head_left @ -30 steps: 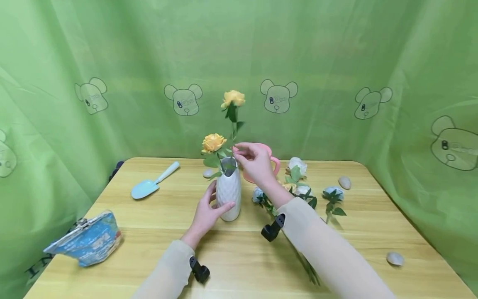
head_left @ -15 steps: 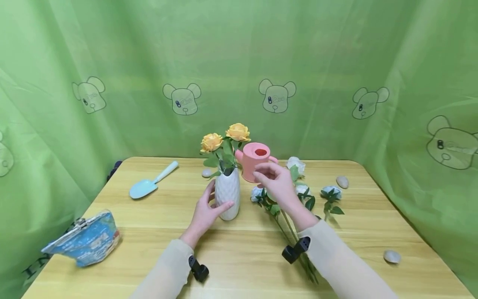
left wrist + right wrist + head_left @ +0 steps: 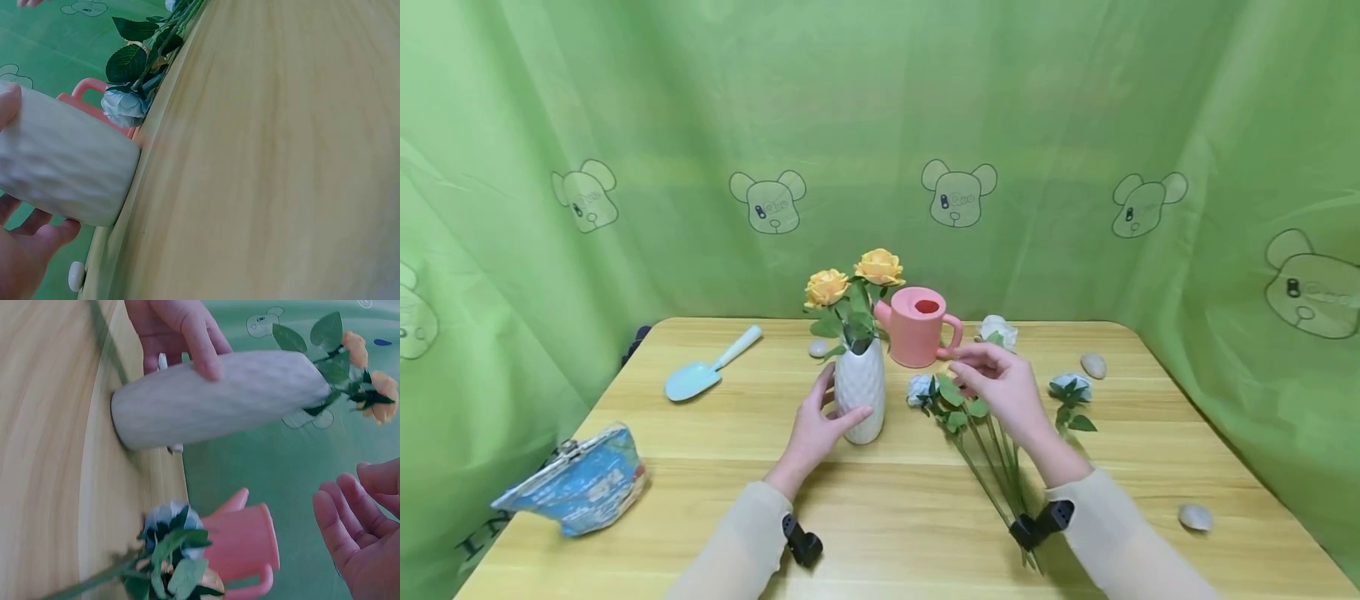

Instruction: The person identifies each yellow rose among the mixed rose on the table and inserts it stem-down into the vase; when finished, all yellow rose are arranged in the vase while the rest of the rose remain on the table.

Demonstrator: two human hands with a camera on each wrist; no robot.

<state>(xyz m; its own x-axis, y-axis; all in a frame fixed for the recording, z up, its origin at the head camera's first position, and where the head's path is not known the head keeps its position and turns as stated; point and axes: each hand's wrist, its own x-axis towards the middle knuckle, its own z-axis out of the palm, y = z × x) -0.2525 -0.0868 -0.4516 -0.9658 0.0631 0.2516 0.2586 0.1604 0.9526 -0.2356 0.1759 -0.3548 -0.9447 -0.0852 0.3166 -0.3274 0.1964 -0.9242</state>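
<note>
Right hand [image 3: 1003, 392] above the flower bunch [image 3: 955, 421], left hand [image 3: 812, 429] holding the vase [image 3: 861, 387].
The right fingers are loosely bent, a gap between them and the thumb, and hold nothing; the bunch lies below them on the bench [image 3: 895, 517], its long axis running from the heads under the fingertips back toward the person, with this hand the nearer. Left of them, the left fingers curl round the upright vase, where two yellow roses [image 3: 827, 287] stand. The pink watering can [image 3: 912, 333] stands beyond the right fingers, to their left.
</note>
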